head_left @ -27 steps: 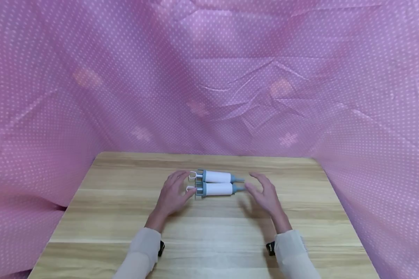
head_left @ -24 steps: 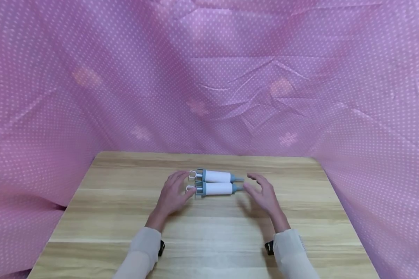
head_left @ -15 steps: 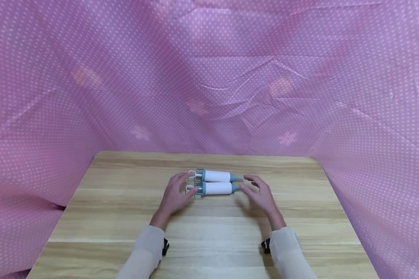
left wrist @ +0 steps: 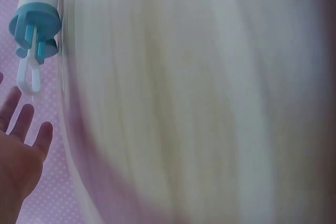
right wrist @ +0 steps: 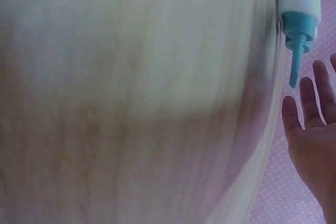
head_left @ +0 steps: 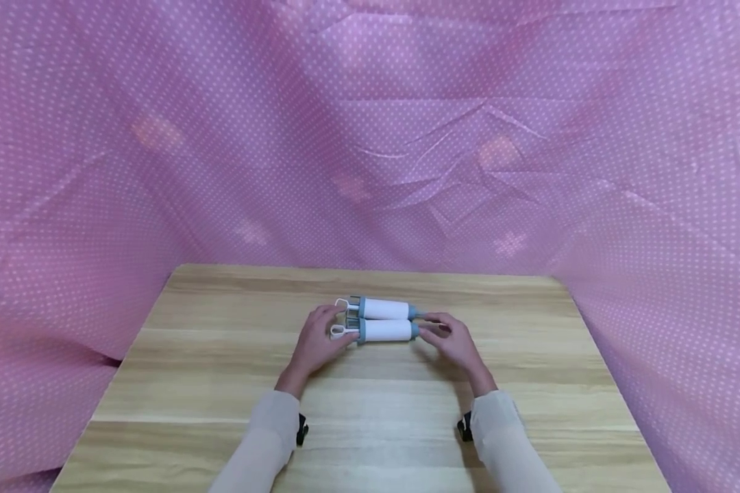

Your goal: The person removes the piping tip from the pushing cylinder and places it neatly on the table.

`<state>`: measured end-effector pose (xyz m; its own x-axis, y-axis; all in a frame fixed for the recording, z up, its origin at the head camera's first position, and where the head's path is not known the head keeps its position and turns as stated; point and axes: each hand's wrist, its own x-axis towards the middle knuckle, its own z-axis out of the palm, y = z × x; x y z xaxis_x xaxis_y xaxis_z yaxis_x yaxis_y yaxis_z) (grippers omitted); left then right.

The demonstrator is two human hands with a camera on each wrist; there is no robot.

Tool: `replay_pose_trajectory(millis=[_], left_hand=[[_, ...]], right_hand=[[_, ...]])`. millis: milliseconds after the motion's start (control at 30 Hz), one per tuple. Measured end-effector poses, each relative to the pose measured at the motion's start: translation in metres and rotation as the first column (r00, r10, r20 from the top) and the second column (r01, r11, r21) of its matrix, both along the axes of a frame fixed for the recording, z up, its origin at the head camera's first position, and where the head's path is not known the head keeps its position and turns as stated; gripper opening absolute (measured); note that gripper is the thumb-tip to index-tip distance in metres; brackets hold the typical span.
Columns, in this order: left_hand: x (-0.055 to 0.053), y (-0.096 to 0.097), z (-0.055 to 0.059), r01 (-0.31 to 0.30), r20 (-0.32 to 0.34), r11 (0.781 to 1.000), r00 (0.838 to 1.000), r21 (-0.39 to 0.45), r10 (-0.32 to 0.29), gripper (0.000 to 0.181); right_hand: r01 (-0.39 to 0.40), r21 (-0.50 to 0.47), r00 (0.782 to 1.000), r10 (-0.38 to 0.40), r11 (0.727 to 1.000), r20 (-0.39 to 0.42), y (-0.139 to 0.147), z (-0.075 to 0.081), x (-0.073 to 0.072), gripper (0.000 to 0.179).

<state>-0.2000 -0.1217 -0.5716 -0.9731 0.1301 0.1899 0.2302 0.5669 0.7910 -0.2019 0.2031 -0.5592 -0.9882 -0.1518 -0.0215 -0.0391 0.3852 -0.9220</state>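
- The left hand [head_left: 316, 344] is at the handle ends; a sound approach here would bring thumb and fingers in evenly around both handles, without pushing a plunger in.
- Its thumb and forefinger stand moderately wide, thumb by the near tube, forefinger by the far one; the left wrist view shows other fingers spread, close to a loop handle [left wrist: 29, 77]. Firm contact cannot be told.
- The near tube [head_left: 387, 331] and far tube [head_left: 386, 309] lie side by side on the table [head_left: 395, 411], between the hands, nozzles to the right; equal light pressure from both ends should best stop them rolling apart.
- The right hand [head_left: 459, 344] is at the nozzle [right wrist: 296, 66] ends, its thumb-to-forefinger gap narrower; whether it touches is unclear. Gentle handling seems wise, as nozzles are slim.
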Motion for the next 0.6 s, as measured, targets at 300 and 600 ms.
replay_pose_trajectory(millis=[300,600], left_hand=[[-0.001,0.006,-0.001,0.000,0.053,0.999,0.999,0.036,-0.002,0.068],[-0.001,0.008,-0.005,0.002,0.061,1.000,0.998,0.006,-0.003,0.065]], right_hand=[[-0.052,0.028,0.998,0.053,0.998,-0.034,-0.009,-0.007,-0.004,0.045],[-0.083,0.043,0.989,0.088,0.996,-0.118,-0.011,-0.013,-0.005,0.039]])
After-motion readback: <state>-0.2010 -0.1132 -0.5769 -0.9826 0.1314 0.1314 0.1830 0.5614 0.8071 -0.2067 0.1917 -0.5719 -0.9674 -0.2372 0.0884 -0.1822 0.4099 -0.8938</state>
